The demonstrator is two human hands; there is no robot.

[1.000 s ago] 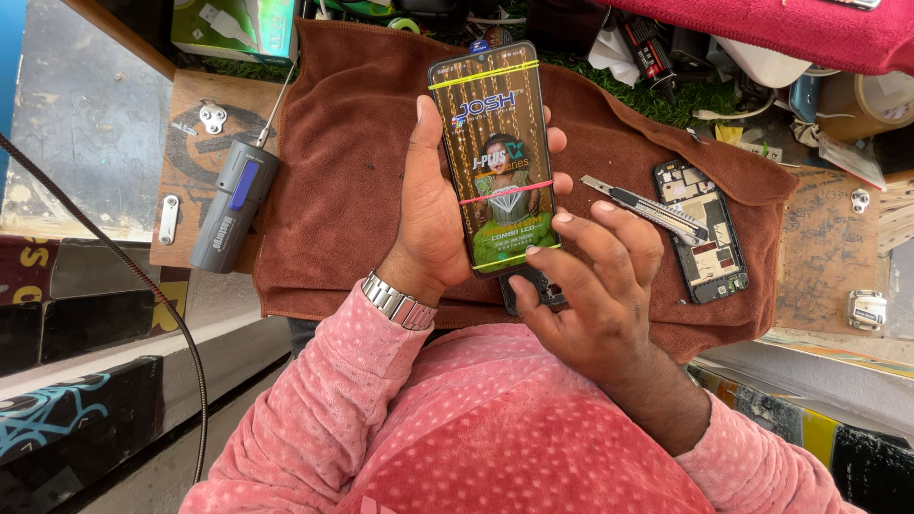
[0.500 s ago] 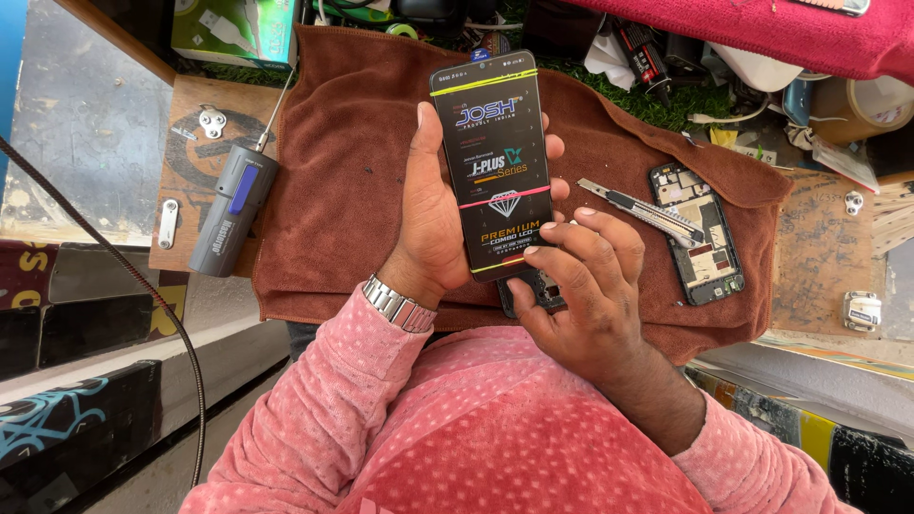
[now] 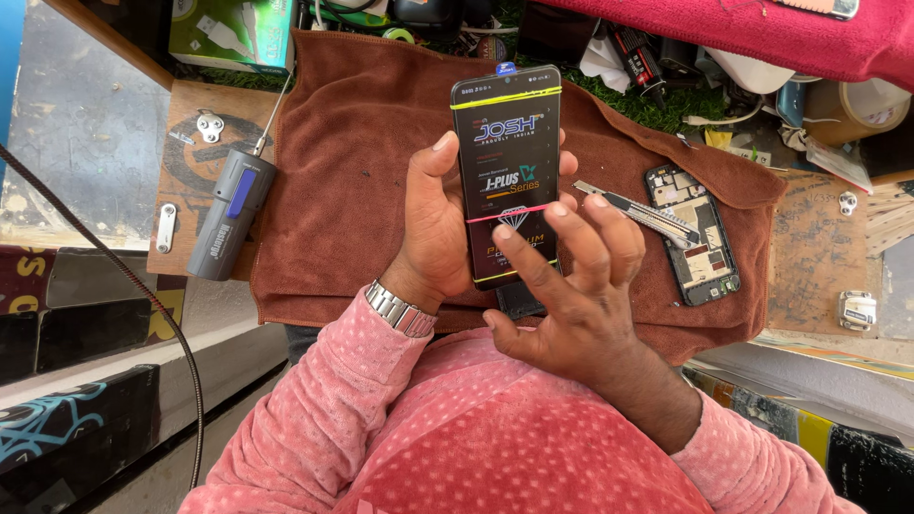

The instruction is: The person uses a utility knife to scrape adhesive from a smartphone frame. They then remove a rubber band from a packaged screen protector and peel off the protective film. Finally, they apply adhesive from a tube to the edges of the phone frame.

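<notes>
My left hand is wrapped around a slim black slab of a phone-shaped package with yellow and pink stripes across its printed face, thumb along its left edge and fingertips showing past its right edge, holding it upright above the brown towel spread over the surface. My right hand has its fingers spread apart, the index fingertip touching the lower part of the printed face and gripping nothing. A second ago the face showed a colourful picture; half a second ago it had turned dark, and it is dark now (the package has also risen a little toward the far side of the towel). My right hand, which sat curled at the lower edge before, has opened out over it. On the towel to the right lie a grey metal utility knife and an opened phone with bare circuit boards, just beside each other. A grey cylindrical device with a blue panel rests at the towel's left edge.
</notes>
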